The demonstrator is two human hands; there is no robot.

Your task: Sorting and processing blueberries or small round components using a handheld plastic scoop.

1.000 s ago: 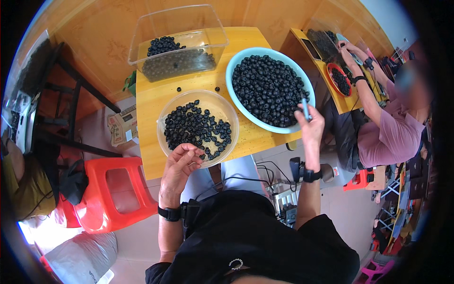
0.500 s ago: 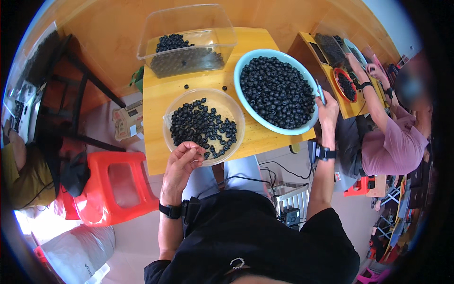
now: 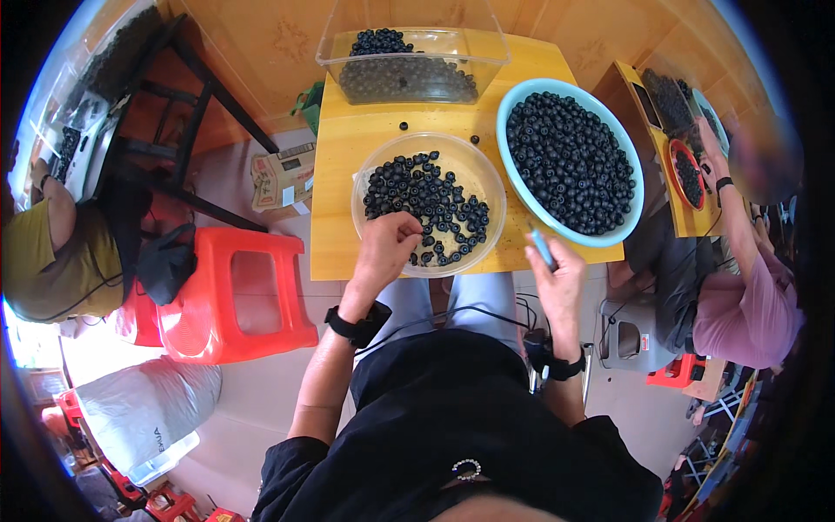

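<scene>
Work appears unfinished: black beads (image 3: 402,184) part-fill the round tub (image 3: 480,170) and heap the light-blue basin (image 3: 532,202); right hand (image 3: 561,280) grasps a blue pen-like tool (image 3: 542,248), left hand's (image 3: 381,250) grip indeterminable.

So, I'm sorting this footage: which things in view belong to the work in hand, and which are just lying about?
Part of the work, it seems:
left hand, over the clear round tub
right hand, holding a slim blue tool
dark round pieces
blue basin
clear rectangular box of similar pieces, probably

Lying about, apparently:
red stool
cardboard
pale sack
</scene>
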